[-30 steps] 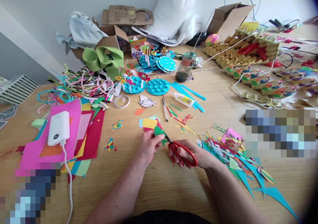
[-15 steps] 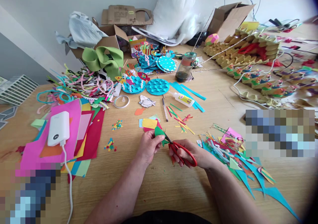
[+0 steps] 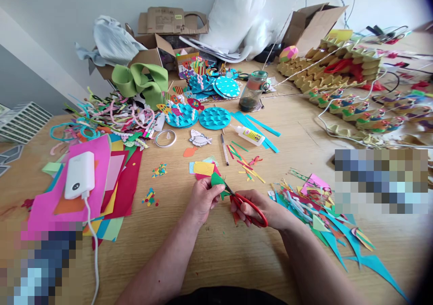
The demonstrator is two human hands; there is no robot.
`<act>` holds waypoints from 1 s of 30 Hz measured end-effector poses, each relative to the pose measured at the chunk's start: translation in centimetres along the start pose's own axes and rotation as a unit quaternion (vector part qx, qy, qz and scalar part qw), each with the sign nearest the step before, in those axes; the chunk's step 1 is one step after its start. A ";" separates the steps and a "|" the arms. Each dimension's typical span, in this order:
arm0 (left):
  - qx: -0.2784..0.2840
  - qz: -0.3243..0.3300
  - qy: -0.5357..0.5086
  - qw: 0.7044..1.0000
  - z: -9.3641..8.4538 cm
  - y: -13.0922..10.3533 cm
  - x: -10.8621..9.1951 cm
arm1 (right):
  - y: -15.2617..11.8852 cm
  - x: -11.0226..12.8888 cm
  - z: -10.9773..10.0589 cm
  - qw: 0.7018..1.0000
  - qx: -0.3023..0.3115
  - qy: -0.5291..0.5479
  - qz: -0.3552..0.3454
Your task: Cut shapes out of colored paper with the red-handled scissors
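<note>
My left hand [image 3: 203, 197] pinches a small piece of green paper [image 3: 217, 179] between thumb and fingers. Red-handled scissors [image 3: 254, 210] are gripped in my right hand [image 3: 260, 203], their blades at the right edge of the green paper. Just beyond my hands lie yellow, red and blue paper pieces [image 3: 203, 168]. A pen [image 3: 224, 150], an orange paper fish shape [image 3: 190, 152] and a drawn white fish cutout [image 3: 200, 138] lie farther back. Thin coloured paper strips [image 3: 248, 163] are scattered behind the scissors.
Left, a white power bank [image 3: 80, 174] with a cable rests on coloured paper sheets [image 3: 126, 192]. Paper scraps [image 3: 321, 210] are heaped right. A glue bottle [image 3: 249, 135], roll of tape [image 3: 165, 138], blue discs [image 3: 214, 118] and glass jar [image 3: 253, 90] stand behind; egg trays [image 3: 358, 111] far right.
Almost nothing differs. The scissor handles and the fingers of my right hand have shifted very slightly; the green paper stays in my left hand.
</note>
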State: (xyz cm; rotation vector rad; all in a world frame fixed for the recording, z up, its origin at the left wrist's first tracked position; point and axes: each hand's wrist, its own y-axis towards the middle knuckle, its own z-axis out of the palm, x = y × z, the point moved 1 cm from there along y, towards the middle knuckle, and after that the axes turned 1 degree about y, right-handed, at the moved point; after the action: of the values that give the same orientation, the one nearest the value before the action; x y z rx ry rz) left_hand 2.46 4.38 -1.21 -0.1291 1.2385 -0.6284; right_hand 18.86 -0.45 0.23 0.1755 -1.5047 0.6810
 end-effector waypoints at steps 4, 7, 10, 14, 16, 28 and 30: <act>0.000 0.001 0.004 1.000 0.0 0.0 0.1 | 0.1 0.1 0.0 1.000 -0.002 -0.013 0.003; -0.001 -0.001 0.007 1.000 0.0 0.0 0.1 | 0.0 0.2 0.0 1.000 -0.001 -0.017 0.002; -0.001 -0.002 0.008 1.000 0.0 0.0 0.2 | 0.0 0.2 0.0 1.000 -0.002 -0.020 0.004; -0.001 0.001 0.007 1.000 0.0 0.0 0.1 | 0.0 0.0 0.0 1.000 -0.005 -0.016 0.000; -0.001 0.000 0.006 1.000 0.0 0.0 0.1 | 0.1 -0.1 0.0 1.000 -0.005 -0.016 -0.003; -0.005 -0.001 -0.002 1.000 0.0 0.1 0.1 | 0.1 -0.2 0.0 1.000 -0.015 -0.012 0.000; -0.003 -0.001 -0.004 1.000 0.0 0.2 0.1 | 0.1 -0.2 0.0 1.000 -0.015 -0.010 0.002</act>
State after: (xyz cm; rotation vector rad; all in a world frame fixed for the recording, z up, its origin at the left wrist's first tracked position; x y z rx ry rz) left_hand 2.52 4.48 -1.34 -0.1372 1.2333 -0.6254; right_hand 18.84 -0.43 -0.02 0.1563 -1.5340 0.6603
